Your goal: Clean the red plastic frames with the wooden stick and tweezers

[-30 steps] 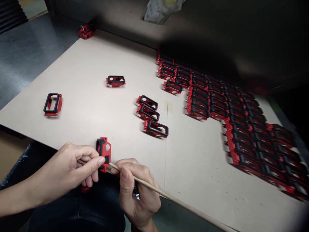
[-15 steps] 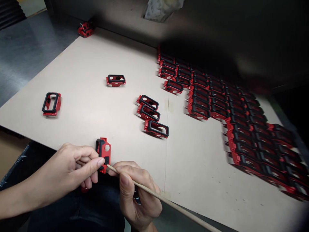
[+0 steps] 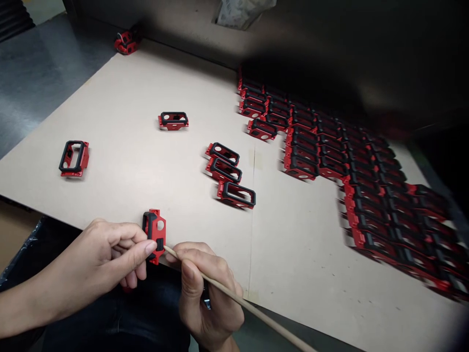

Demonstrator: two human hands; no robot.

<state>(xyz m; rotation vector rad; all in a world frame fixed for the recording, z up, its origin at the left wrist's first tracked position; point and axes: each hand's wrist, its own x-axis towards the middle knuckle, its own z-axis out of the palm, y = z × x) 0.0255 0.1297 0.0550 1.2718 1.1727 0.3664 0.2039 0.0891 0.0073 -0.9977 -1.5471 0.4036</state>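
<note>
Near the front edge of the board, my left hand point(image 3: 113, 254) is closed on a red plastic frame with a black rim point(image 3: 157, 230), thumb pressed beside a small black square on its face. The frame stands upright on its short side, with a round hole above the square. My right hand point(image 3: 212, 288) grips a thin wooden stick point(image 3: 252, 308) like a pencil. The stick's pointed tip is at the frame's right edge, close to the black square; whether it touches cannot be made out. Some right fingers are hidden behind the hand.
A pale board point(image 3: 120, 112) covers the metal table point(image 3: 40, 68). Loose like frames include one at the left point(image 3: 74, 159), one farther back point(image 3: 173, 120) and a small group point(image 3: 238, 194) mid-board. Many packed rows of frames point(image 3: 370, 195) fill the right. Red pieces point(image 3: 126, 42) lie at the back corner.
The stick's tip has shifted slightly up and right, off the black square to the frame's edge. Both hands keep their holds, and the view has moved a little.
</note>
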